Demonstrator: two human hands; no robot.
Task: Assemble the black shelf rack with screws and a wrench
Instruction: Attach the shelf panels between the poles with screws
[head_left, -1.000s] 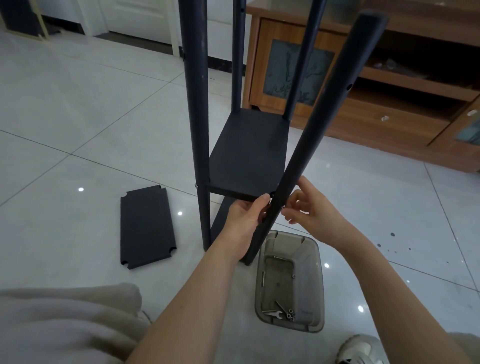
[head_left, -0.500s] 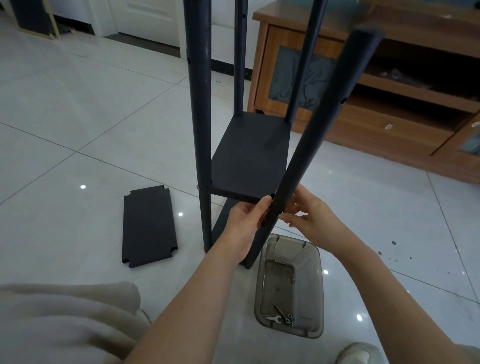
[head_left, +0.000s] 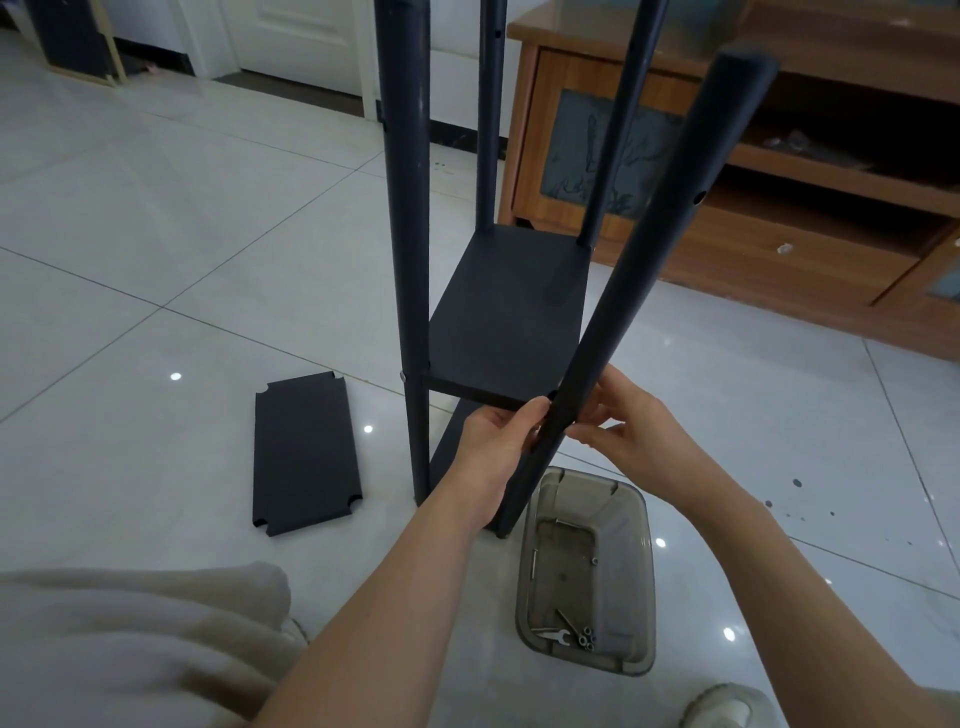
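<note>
Lining up the leaning pole (head_left: 623, 291) with the corner of the shelf board (head_left: 504, 322), rack (head_left: 410, 208) standing on the floor (head_left: 156, 208): left hand (head_left: 498, 441) clamps that joint steady, right hand (head_left: 628, 431) pinches the pole beside it, probably getting it fastened.

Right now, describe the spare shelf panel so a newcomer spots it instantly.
Start at the half-built black rack standing on the white tiled floor. Left of it, a flat black panel lies alone on the tiles. Unlike the mounted shelf, it touches no post and shows four notched corners.
</note>
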